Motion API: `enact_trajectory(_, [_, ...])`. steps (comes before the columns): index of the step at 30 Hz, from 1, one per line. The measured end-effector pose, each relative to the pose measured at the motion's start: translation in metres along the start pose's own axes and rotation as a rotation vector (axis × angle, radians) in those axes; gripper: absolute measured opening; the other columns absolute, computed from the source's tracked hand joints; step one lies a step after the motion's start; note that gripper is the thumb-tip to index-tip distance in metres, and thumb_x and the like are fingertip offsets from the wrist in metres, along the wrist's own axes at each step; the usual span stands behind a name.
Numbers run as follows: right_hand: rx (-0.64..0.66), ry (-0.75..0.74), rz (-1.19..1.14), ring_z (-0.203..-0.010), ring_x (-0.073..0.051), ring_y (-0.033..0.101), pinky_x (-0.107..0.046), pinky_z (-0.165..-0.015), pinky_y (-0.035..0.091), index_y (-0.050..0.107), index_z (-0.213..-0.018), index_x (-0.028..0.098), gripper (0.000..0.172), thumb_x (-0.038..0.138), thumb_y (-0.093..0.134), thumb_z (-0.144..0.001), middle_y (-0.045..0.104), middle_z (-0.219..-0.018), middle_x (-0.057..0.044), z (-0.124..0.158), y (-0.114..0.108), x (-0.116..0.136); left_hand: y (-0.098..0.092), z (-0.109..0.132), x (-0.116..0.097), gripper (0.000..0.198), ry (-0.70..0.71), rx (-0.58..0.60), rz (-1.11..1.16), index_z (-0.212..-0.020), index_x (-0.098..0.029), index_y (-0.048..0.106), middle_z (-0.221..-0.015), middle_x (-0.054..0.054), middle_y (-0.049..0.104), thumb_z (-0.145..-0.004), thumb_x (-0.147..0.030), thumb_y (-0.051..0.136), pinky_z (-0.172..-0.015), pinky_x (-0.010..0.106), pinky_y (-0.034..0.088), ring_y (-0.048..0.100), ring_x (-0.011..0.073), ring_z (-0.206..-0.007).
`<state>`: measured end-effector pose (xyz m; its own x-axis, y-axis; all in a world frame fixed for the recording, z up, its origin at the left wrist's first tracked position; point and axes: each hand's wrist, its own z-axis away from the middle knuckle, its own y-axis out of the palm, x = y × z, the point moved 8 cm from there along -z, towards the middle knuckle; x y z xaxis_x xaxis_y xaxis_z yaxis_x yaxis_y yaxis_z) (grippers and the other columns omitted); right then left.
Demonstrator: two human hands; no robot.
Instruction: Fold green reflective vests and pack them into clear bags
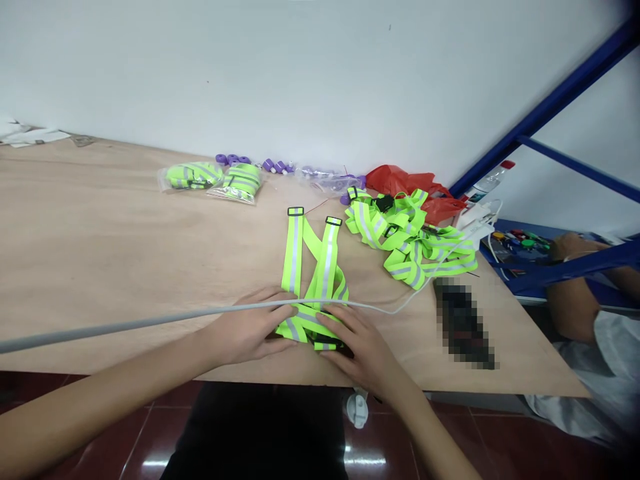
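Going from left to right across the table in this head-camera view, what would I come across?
White papers → bagged vests → loose vest under the left hand and right hand → pile of vests → another person's arm.

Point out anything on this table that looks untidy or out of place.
A grey cable runs across the table, over the left hand and the folded reflective harness. To its right, more harnesses lie in a tangled heap.
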<state>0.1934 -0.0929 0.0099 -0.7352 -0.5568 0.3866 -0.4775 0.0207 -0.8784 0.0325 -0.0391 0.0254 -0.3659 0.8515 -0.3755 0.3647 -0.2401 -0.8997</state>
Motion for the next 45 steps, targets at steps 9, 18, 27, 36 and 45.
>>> enact_trajectory(9, [-0.045,0.050,0.188,-0.117,-0.029,0.058,-0.046,-0.094,0.053,0.059,-0.142,0.031,0.048,0.029,0.063,-0.095,0.061,-0.129,-0.013,0.003,-0.002,-0.001,0.003,0.004,-0.010,0.031,-0.058,-0.071,-0.057,-0.117,-0.017,0.061,-0.126,0.016,0.063,-0.101,-0.041,0.051,-0.098,0.047,0.054,0.055,0.0334,-0.126])
enact_trajectory(18, [-0.239,0.046,0.453,-0.112,-0.027,0.064,-0.038,-0.091,0.043,0.061,-0.134,0.019,0.037,0.025,0.062,-0.097,0.075,-0.120,-0.009,0.016,-0.010,0.011,0.004,0.000,-0.014,0.035,-0.021,-0.064,-0.165,-0.112,-0.014,0.061,-0.111,0.015,0.069,-0.105,-0.041,0.041,-0.084,0.042,0.059,0.066,0.0311,-0.108])
enact_trajectory(27, [-0.236,0.112,0.142,-0.094,-0.024,0.073,-0.036,-0.082,0.059,0.071,-0.120,0.022,0.027,0.031,0.056,-0.100,0.078,-0.105,-0.009,0.000,-0.019,-0.018,-0.002,-0.018,0.001,0.038,-0.103,-0.023,-0.108,-0.102,-0.017,0.065,-0.096,0.009,0.070,-0.107,-0.040,0.035,-0.078,0.040,0.055,0.067,0.0269,-0.092])
enact_trajectory(36, [-0.065,0.403,-0.163,-0.111,-0.028,0.068,-0.042,-0.097,0.054,0.070,-0.130,0.026,0.039,0.041,0.057,-0.096,0.074,-0.117,-0.008,-0.032,-0.015,-0.076,0.000,-0.048,0.034,0.039,-0.248,-0.094,-0.042,-0.091,-0.016,0.069,-0.094,0.008,0.068,-0.106,-0.035,0.039,-0.089,0.043,0.047,0.058,0.0255,-0.095])
enact_trajectory(45, [-0.065,0.287,-0.073,-0.113,-0.027,0.065,-0.039,-0.097,0.053,0.070,-0.130,0.027,0.039,0.039,0.058,-0.095,0.069,-0.122,-0.009,-0.046,-0.017,-0.091,-0.001,-0.050,0.043,0.040,-0.415,-0.139,-0.268,-0.104,-0.018,0.073,-0.127,0.013,0.063,-0.106,-0.035,0.037,-0.093,0.052,0.046,0.056,0.0346,-0.114])
